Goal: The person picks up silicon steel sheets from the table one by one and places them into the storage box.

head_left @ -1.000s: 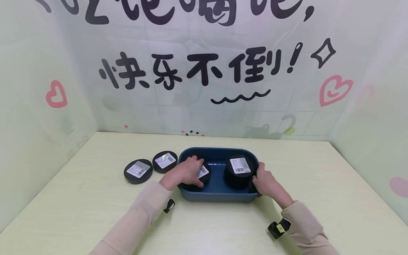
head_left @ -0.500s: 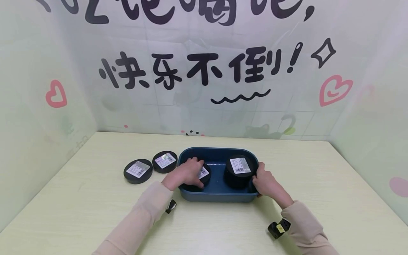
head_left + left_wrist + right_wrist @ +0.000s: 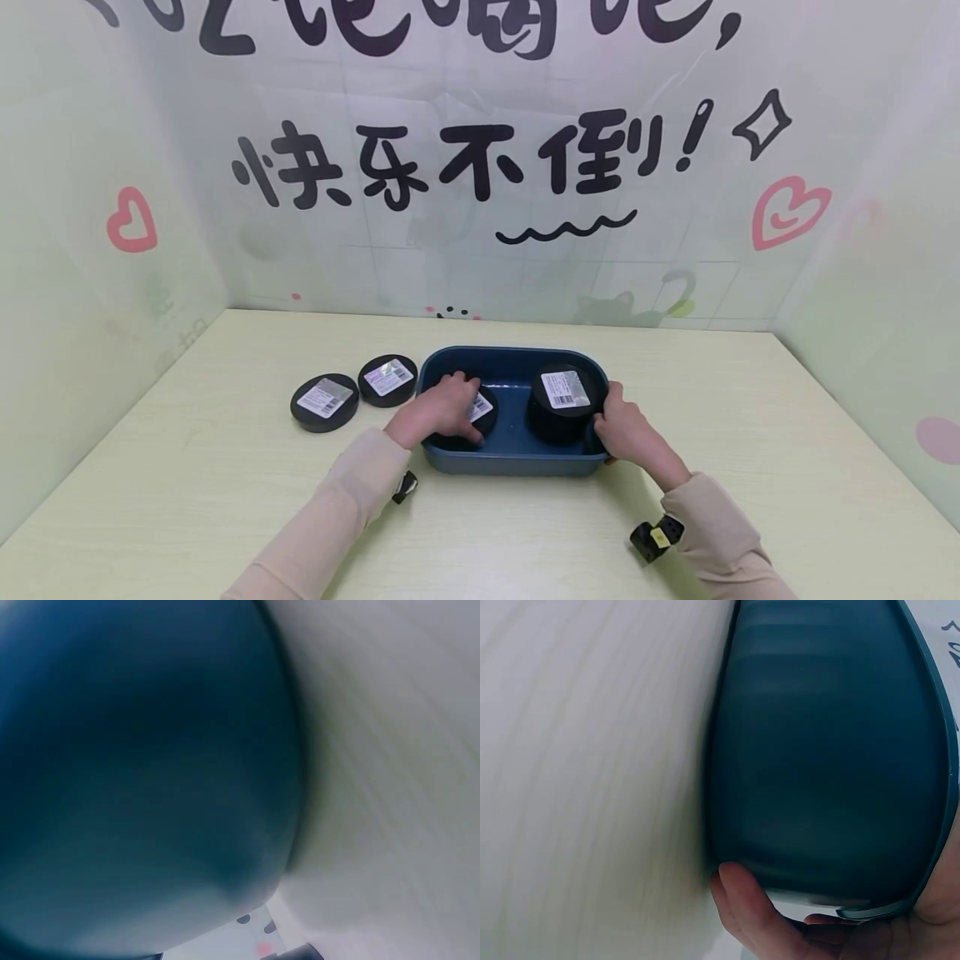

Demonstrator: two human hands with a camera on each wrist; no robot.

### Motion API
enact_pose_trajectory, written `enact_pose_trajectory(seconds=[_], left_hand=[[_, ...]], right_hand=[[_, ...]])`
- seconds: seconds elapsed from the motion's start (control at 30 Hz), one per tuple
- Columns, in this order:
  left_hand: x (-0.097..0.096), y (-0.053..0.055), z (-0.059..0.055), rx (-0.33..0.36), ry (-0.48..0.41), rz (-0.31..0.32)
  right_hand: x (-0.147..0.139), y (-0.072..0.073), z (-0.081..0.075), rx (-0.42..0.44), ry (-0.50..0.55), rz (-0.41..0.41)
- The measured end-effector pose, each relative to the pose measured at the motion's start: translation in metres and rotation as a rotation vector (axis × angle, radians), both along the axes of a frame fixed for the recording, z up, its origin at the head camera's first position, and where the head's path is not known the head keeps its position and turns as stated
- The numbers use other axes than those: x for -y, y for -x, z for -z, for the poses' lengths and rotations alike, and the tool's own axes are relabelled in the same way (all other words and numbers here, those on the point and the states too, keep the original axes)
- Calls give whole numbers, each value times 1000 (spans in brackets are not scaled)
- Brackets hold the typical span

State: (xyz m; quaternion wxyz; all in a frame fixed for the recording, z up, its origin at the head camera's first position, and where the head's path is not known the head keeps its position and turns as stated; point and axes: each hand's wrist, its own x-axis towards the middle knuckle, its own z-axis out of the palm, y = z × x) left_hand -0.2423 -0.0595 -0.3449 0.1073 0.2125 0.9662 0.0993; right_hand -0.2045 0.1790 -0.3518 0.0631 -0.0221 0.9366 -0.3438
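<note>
On the pale table (image 3: 495,533) sits a blue tub (image 3: 517,466), likely stiff and light. The right hand (image 3: 627,427) grips its end. Inside, the left hand (image 3: 441,407) holds a black disc (image 3: 487,410), maybe slippery, so pinch its edge.

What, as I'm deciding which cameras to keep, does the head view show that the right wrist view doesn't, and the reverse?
Only the head view: the left hand gripping a black disc inside the blue tray, a taller black piece in the tray's right end, two labelled discs left of the tray, and both sleeves.

Only the right wrist view: a close-up of the fingertips of the right hand.

Both: the tray, the right hand at its end, and the pale tabletop.
</note>
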Motion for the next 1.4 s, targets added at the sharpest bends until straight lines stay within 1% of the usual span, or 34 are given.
enact_pose_trajectory(seconds=[0.43,0.67,0.93,1.2,1.4], left_hand=[[0,-3,0,-24,-9,-3],[1,-6,-4,-37,-10,19],[2,-5,-3,-54,-17,44],[2,-6,-4,-48,-4,44],[2,-8,-8,-72,-1,51]], right_hand=[[0,-1,1,-10,7,7],[0,-1,1,-17,7,7],[0,-1,0,-9,7,7],[1,-1,0,-9,1,12],[0,-1,1,-14,1,6]])
